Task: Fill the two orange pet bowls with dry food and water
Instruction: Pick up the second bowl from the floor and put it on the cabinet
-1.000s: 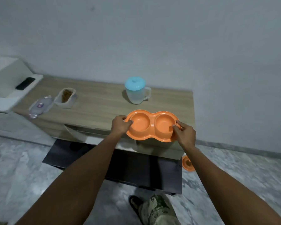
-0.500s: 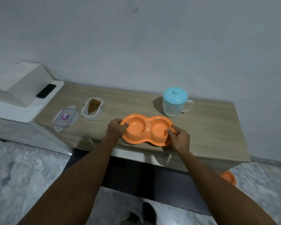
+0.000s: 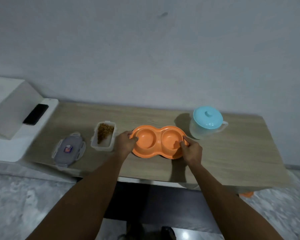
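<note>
An orange plastic double pet bowl (image 3: 158, 142) with two round wells joined in one piece sits near the middle of the pale wood-grain desk (image 3: 232, 156) – whether it rests fully on the top or is just lifted I cannot tell. The left hand (image 3: 126, 142) grips its left end, fingers curled round the rim and thumb hooked over into the well. The right hand (image 3: 191, 151) grips the right end the same way. Both wells show bare orange plastic. Just left of the bowl stands a clear rectangular plastic tub (image 3: 103, 136) partly filled with brown dry food, and its clip-on lid (image 3: 68, 149) lies beside it. A translucent jug with a light-blue lid (image 3: 206, 122) stands behind the bowl's right end.
</note>
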